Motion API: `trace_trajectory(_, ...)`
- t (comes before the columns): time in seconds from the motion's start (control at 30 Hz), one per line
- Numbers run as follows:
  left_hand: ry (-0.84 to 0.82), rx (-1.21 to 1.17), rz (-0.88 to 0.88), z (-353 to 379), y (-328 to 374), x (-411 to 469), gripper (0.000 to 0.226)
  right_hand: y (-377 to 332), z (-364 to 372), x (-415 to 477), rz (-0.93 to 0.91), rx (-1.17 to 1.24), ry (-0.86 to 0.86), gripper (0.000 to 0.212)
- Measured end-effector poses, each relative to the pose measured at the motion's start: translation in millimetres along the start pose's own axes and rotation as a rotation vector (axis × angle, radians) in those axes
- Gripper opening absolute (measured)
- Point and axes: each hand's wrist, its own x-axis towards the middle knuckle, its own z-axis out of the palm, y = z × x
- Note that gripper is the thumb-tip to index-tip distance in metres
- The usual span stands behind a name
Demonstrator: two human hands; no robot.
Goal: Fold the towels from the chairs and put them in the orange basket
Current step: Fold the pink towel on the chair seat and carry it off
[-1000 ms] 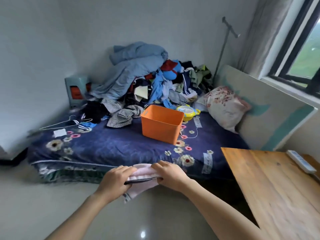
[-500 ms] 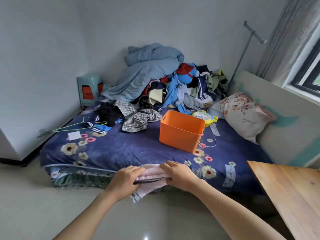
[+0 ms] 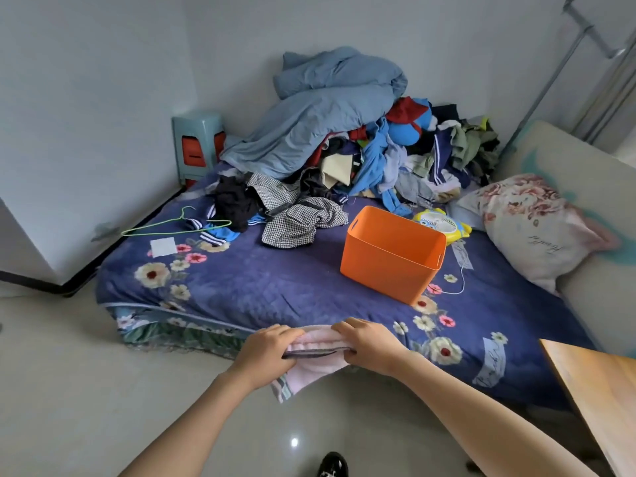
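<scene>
Pink towel (image 3: 318,366) | gripped by left hand (image 3: 265,352), right hand (image 3: 370,346) | before orange basket (image 3: 390,256)

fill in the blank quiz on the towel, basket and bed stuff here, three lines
The left hand and the right hand grip a folded ____ towel.
The ____ basket stands on the bed.
The floral pillow lies to the basket's ____.
Missing words: pink; orange; right.
</scene>
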Motion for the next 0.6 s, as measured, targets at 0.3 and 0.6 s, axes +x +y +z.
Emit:
trace_trajectory(0.3, -0.039, 0.029, -0.071, 29.6, -45.8, 132.6, 0.057, 106.9, -19.7, 113.8, -0.072, 0.042, 0.082, 0.04)
trace_trajectory(0.6, -0.094, 0.027, -0.171, 75.7, -81.3, 219.8, 0.056, 187.0, -18.7, 189.3, -0.084, 0.141, 0.025, 0.041)
